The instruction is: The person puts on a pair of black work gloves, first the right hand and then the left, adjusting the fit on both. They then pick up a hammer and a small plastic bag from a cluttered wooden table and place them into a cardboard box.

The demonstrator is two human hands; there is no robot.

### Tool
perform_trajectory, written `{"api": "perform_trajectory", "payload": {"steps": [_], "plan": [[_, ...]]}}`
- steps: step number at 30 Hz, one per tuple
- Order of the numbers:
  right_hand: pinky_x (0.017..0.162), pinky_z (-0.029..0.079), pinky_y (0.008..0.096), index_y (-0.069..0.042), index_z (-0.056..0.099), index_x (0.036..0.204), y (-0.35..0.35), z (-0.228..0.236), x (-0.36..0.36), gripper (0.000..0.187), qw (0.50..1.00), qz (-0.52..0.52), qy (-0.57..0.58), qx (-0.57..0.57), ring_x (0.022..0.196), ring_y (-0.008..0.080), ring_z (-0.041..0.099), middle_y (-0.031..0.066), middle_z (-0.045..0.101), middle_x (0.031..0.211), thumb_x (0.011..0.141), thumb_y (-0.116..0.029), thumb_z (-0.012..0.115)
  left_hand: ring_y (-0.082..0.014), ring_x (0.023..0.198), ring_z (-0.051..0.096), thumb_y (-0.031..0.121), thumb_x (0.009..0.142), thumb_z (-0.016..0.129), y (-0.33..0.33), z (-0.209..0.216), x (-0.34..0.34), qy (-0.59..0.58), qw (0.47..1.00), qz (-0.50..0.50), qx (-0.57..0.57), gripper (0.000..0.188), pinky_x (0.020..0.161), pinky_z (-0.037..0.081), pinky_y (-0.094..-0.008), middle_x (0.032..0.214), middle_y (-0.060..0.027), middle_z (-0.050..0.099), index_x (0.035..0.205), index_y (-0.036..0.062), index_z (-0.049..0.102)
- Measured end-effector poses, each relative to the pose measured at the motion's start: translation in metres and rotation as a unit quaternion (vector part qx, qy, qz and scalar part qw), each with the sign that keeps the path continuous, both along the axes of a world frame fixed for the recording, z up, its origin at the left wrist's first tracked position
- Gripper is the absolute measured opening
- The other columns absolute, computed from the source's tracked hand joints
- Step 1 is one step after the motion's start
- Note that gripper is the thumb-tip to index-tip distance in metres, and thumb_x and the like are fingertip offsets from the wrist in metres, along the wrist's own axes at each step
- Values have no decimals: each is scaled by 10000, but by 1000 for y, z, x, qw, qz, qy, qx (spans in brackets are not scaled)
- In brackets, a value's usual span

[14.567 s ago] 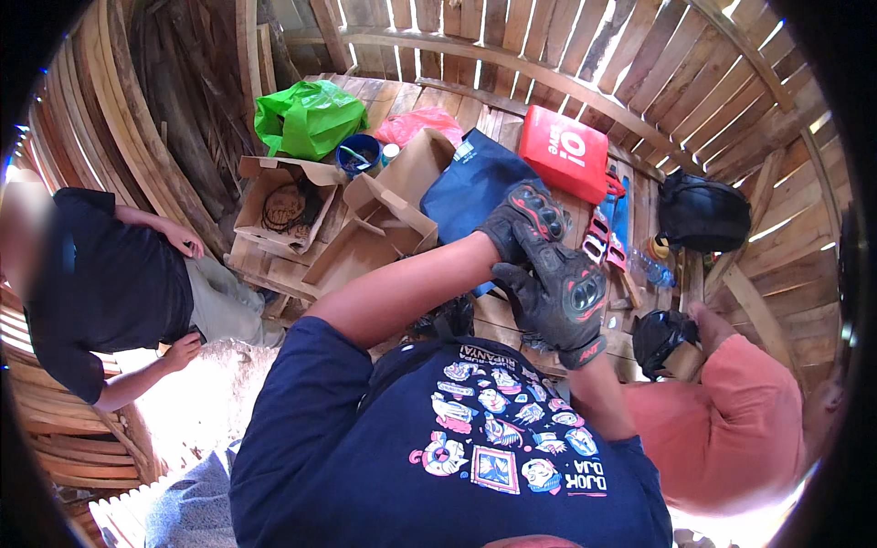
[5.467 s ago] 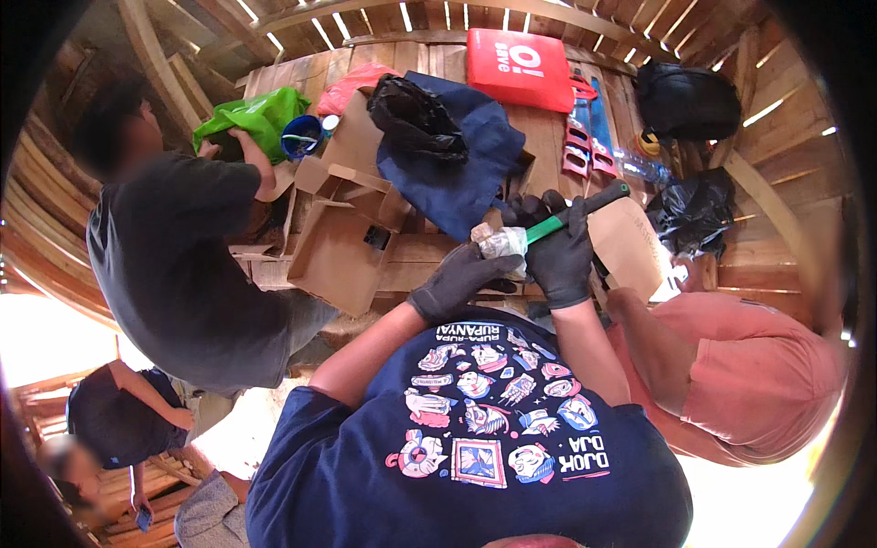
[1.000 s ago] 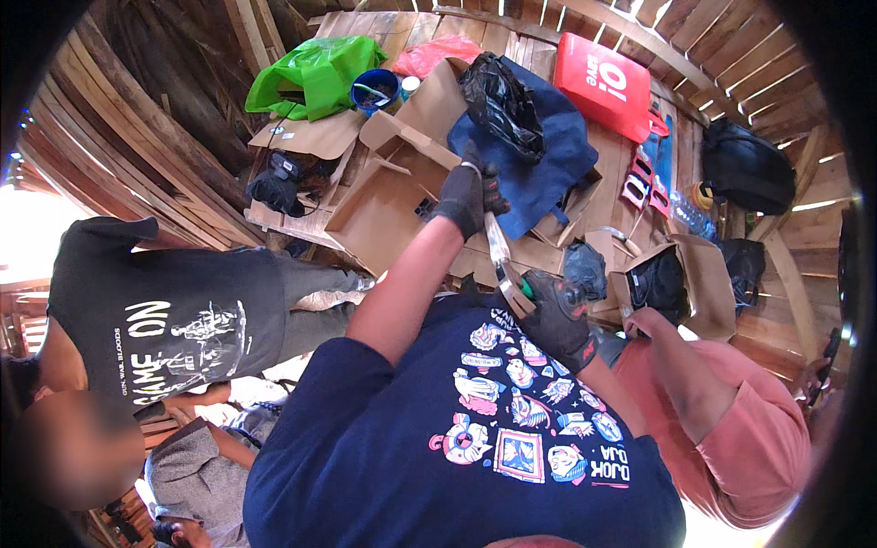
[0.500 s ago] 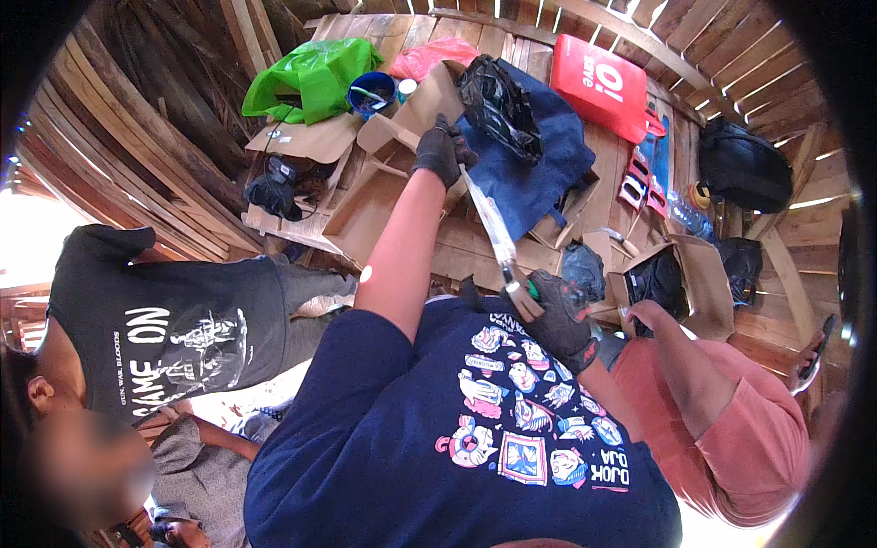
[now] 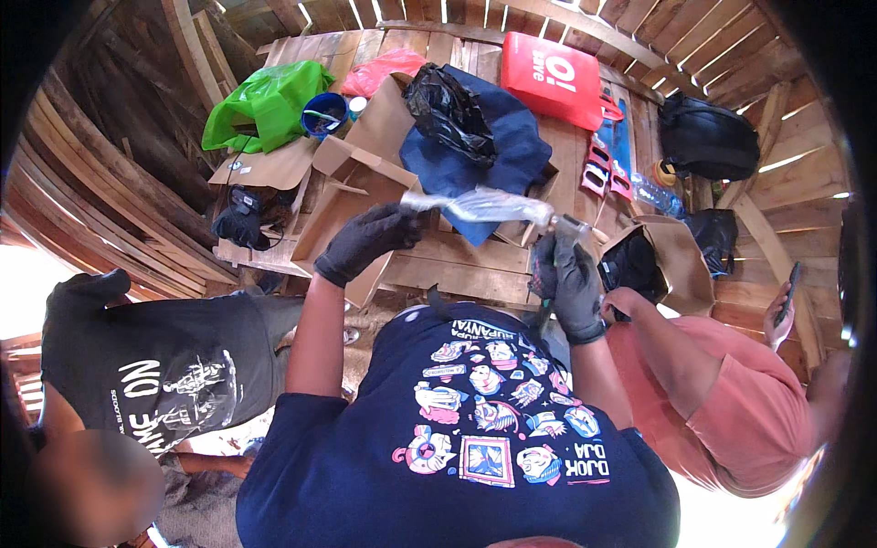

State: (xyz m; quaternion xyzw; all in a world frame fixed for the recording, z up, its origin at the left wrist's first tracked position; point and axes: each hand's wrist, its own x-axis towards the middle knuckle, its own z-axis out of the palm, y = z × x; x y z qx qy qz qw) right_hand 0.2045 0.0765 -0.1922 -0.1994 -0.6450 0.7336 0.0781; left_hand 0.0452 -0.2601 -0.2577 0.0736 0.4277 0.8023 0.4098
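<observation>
Both my hands wear dark gloves and are raised in front of my chest. My left hand (image 5: 375, 239) is closed at the far left end of a clear plastic wrapper (image 5: 484, 206). The wrapper stretches sideways between my hands and covers a long, narrow item whose kind I cannot make out. A shiny metal part (image 5: 571, 224) shows at its right end. My right hand (image 5: 571, 283) is closed around that end, with its palm side partly hidden. Behind the wrapper are a dark blue cloth bag (image 5: 521, 137) and an open cardboard box (image 5: 338, 205).
On the wooden table (image 5: 457, 269) lie a black plastic bag (image 5: 448, 110), a green bag (image 5: 274, 105), a blue cup (image 5: 324, 114) and a red bag (image 5: 553, 82). A person in pink (image 5: 713, 393) holds a phone at right. Another in black (image 5: 183, 365) is at left.
My left hand has come down and nearer, to the left. My right hand has risen, turning the plastic-wrapped item from steeply slanted to nearly level. The view has shifted slightly.
</observation>
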Motion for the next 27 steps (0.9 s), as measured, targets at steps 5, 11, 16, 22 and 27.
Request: {"api": "perform_trajectory", "payload": {"steps": [5,11,16,22,27], "plan": [[539,396,230,-93,704,1075,20,27,-12,427,998,-40,-51,18,618,44,530,-36,615,774,1130,-474,520,-270,1224,693,166,1010,701,-39,-29,9,-40,995,24,-91,511,1050,559,-395,1342,-156,700,1467,-20,569],[623,492,280,-41,714,1165,19,35,-15,305,985,58,-32,157,704,118,637,13,709,868,1102,-323,615,-265,1267,654,215,921,818,42,77,22,402,834,124,-357,623,1076,513,-357,1403,-140,656,1454,2,574],[708,562,391,-42,707,1295,-11,28,-17,311,963,132,13,235,775,281,728,123,771,968,1036,-214,710,-438,1311,604,171,873,799,124,120,27,666,681,106,-285,687,1125,483,-475,1385,-249,641,1488,21,532],[870,562,470,-63,688,1340,-47,26,-23,406,898,187,43,395,1020,386,733,203,748,1134,1013,-301,726,-402,926,714,276,874,745,140,41,20,589,724,17,-358,258,806,558,-499,964,-177,722,1054,95,704],[742,566,493,-83,648,1375,-63,-11,-17,414,855,232,85,456,869,397,731,210,740,1008,1044,-333,661,-365,748,724,375,879,704,119,-31,21,656,651,22,-381,226,663,541,-515,801,-115,737,999,193,767]]}}
